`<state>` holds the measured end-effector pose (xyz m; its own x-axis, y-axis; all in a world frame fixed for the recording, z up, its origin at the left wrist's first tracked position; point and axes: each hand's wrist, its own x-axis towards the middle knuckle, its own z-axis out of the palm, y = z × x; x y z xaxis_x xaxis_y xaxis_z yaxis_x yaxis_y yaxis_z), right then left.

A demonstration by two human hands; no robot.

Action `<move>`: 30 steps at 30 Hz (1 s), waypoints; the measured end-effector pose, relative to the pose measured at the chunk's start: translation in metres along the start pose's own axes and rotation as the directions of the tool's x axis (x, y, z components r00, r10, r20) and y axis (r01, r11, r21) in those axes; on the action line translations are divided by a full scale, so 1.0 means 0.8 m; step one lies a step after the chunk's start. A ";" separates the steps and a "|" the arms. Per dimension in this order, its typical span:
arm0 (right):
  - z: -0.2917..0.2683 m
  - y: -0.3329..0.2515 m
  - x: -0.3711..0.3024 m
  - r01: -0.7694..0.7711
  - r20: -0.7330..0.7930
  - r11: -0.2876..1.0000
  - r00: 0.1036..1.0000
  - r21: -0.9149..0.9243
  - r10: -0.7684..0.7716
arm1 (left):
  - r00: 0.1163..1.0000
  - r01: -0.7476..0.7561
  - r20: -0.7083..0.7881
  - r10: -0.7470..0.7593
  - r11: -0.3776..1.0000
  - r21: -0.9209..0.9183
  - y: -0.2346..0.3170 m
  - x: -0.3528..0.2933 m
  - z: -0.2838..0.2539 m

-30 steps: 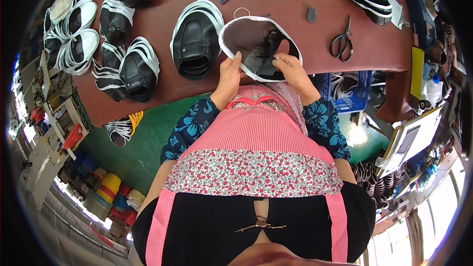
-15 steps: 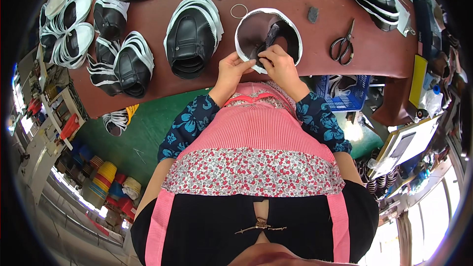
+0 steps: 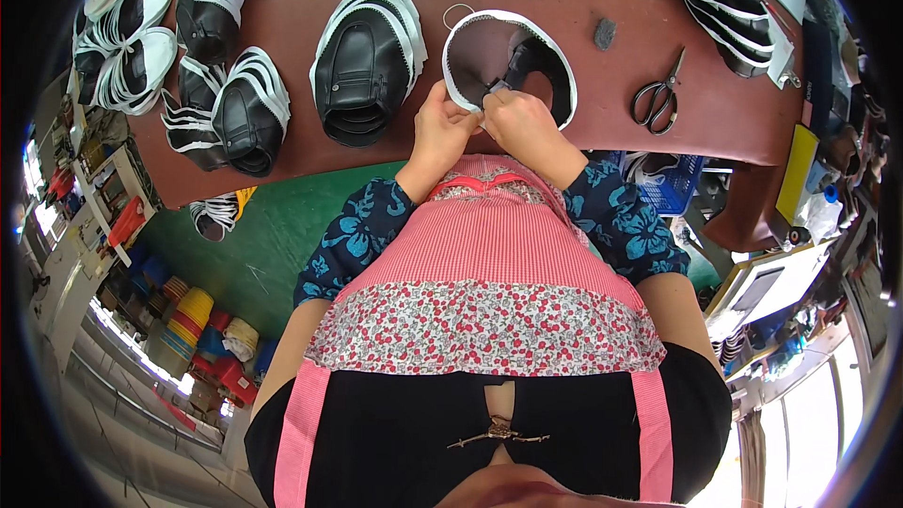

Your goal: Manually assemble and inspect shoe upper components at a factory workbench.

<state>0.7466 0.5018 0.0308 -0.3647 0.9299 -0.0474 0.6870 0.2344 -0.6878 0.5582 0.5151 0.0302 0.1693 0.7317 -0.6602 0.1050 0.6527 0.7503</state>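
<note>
A shoe upper (image 3: 480, 45) lies on the brown table in front of me, its brown lining facing up and a white band along its rim. My left hand (image 3: 444, 124) is closed in a pinch on the near left edge of this upper. Beside it, my right hand (image 3: 519, 120) is closed over the near edge, knuckles up, and its fingertips are hidden. A small dark piece (image 3: 499, 86) shows at the right hand's knuckles; whether it belongs to the upper, I cannot tell. The two hands almost touch.
Left of the hands stands a stack of black shoe uppers (image 3: 362, 75), with several more stacks (image 3: 249, 118) farther left. Black-handled scissors (image 3: 656, 103) and a dark grey lump (image 3: 605, 33) lie to the right. A blue crate (image 3: 679, 186) sits below the table edge (image 3: 734, 143).
My right hand has turned knuckles up and shifted slightly left and nearer, closing over the near edge. My left hand keeps its pinch. The whole view has shifted a little.
</note>
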 end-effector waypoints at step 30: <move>-0.019 0.001 0.016 -0.223 -0.152 0.886 0.940 0.406 0.306 | 0.999 -0.047 0.010 0.047 0.993 0.106 0.032 0.003 0.011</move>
<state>0.7521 0.5180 0.0411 -0.0371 0.9887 -0.1453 0.4352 -0.1149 -0.8930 0.5697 0.5322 0.0479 0.1836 0.7594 -0.6242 0.1998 0.5929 0.7801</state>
